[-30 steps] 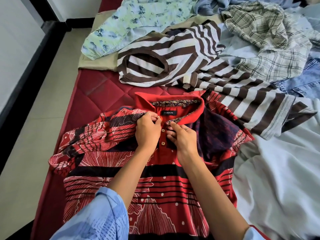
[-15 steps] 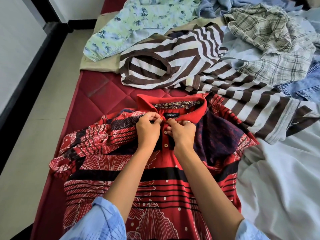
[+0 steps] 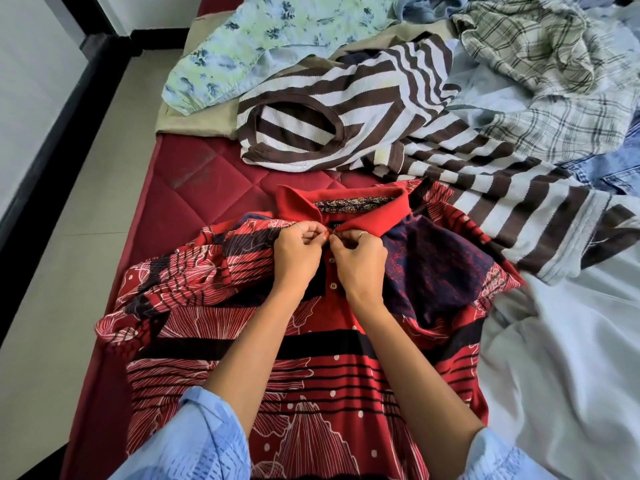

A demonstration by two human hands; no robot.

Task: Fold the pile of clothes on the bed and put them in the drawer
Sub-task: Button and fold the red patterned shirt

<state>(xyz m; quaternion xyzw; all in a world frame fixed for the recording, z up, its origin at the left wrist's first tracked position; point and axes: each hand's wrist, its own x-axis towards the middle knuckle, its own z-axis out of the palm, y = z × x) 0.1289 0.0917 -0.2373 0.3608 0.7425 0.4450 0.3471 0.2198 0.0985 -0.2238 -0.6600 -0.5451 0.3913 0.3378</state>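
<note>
On the red quilted bed [image 3: 194, 188], left hand [image 3: 298, 252] and right hand [image 3: 358, 259] both pinch the red patterned polo shirt's [image 3: 311, 358] collar placket.

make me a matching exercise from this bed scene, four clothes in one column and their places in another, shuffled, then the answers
Things:
1. red polo shirt
2. brown striped top
3. floral garment
4. plaid shirt

Places:
A. far right of the pile
B. far left of the pile
C. nearest, with both hands pinching at its collar
D. middle, just beyond the red collar

Pairs: 1-C, 2-D, 3-B, 4-A
</note>
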